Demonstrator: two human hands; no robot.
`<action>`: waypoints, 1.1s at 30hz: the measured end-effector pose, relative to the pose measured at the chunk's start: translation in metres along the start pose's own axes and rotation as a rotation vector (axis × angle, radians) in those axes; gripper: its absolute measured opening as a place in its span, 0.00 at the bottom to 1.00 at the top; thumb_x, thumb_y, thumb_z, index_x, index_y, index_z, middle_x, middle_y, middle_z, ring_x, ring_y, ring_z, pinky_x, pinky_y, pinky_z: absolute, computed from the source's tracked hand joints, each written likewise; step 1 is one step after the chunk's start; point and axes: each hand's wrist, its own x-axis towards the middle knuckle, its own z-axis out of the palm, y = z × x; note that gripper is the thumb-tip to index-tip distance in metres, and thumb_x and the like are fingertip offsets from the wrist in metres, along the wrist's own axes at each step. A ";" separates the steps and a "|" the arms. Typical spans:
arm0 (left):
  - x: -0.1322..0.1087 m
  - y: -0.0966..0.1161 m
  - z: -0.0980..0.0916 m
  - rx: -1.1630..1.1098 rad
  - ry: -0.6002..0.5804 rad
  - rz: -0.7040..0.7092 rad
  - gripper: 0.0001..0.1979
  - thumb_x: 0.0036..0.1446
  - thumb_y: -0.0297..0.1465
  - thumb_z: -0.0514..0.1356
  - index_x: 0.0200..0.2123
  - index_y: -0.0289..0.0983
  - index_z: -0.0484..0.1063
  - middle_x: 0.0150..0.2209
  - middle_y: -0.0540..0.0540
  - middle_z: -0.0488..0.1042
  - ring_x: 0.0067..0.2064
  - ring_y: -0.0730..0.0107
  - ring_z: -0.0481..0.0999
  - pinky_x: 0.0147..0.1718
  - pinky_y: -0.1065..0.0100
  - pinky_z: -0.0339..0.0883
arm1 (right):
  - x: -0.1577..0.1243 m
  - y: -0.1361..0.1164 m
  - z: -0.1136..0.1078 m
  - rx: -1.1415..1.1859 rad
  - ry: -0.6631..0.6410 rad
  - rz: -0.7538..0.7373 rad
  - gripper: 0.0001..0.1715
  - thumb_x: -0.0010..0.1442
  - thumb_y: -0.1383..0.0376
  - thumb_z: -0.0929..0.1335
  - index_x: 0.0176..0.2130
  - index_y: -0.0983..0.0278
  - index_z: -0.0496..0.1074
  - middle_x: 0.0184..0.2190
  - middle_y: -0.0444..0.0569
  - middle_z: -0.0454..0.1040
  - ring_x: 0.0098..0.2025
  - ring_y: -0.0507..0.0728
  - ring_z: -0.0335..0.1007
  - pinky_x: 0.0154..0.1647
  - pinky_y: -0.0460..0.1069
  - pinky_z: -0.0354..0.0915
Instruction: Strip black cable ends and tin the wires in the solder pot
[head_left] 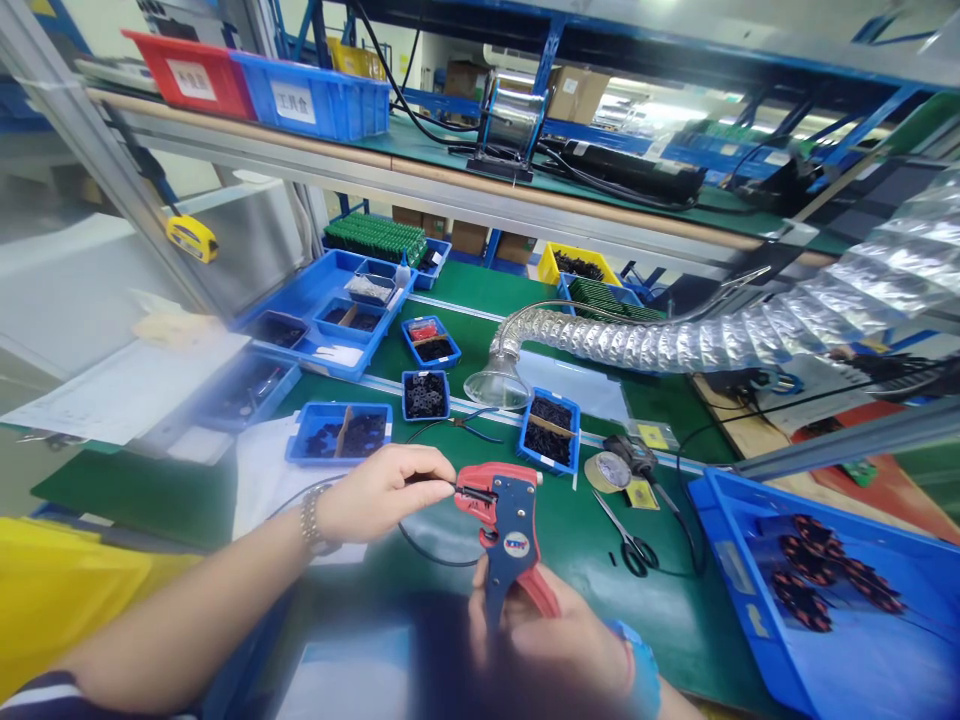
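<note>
In the head view, my right hand (pixel 555 625) is wrapped round the handles of a red and dark blue wire stripper (pixel 514 520), whose jaws point left. My left hand (pixel 390 490) pinches a black cable (pixel 442 562) close to those jaws. The cable's end reaches into the tool's mouth, so its tip is partly hidden. From there the cable loops below and runs back behind my left wrist. Just beyond the tool lie cutting pliers (pixel 469 425) with dark handles. Scissors (pixel 630 540) with black handles rest to the right of the tool.
Small blue bins (pixel 341 432) of black parts stand along the green bench (pixel 420 630). A fume funnel (pixel 499 385) on a silver hose hangs above the middle. At right sits a large blue tray (pixel 862 650) with coiled cables. A tape roll (pixel 607 470) lies near the scissors.
</note>
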 end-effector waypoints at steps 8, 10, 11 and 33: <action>-0.001 -0.002 0.001 -0.010 0.003 0.008 0.07 0.53 0.28 0.52 0.27 0.34 0.68 0.27 0.51 0.67 0.30 0.75 0.65 0.31 0.74 0.58 | 0.000 0.002 0.005 -0.074 0.073 -0.042 0.18 0.49 0.61 0.67 0.38 0.67 0.60 0.25 0.47 0.68 0.25 0.52 0.64 0.28 0.47 0.58; -0.001 -0.003 0.002 -0.015 -0.003 0.010 0.07 0.54 0.28 0.52 0.27 0.34 0.68 0.27 0.50 0.67 0.30 0.75 0.65 0.32 0.74 0.58 | 0.000 0.004 0.006 -0.134 0.117 -0.074 0.17 0.49 0.60 0.67 0.36 0.67 0.60 0.23 0.46 0.67 0.23 0.51 0.63 0.26 0.47 0.57; 0.000 -0.003 0.003 -0.017 -0.005 0.013 0.07 0.54 0.28 0.52 0.28 0.34 0.68 0.27 0.50 0.67 0.31 0.75 0.65 0.32 0.74 0.59 | 0.000 0.006 0.006 -0.154 0.140 -0.086 0.16 0.50 0.60 0.67 0.36 0.67 0.61 0.22 0.45 0.67 0.22 0.51 0.62 0.26 0.46 0.57; 0.000 -0.025 0.068 0.274 -0.133 0.003 0.12 0.58 0.31 0.47 0.31 0.37 0.69 0.27 0.49 0.71 0.30 0.73 0.68 0.31 0.72 0.59 | 0.008 -0.005 -0.010 -0.238 0.670 -0.313 0.15 0.48 0.67 0.69 0.34 0.64 0.58 0.22 0.40 0.66 0.21 0.48 0.61 0.22 0.46 0.61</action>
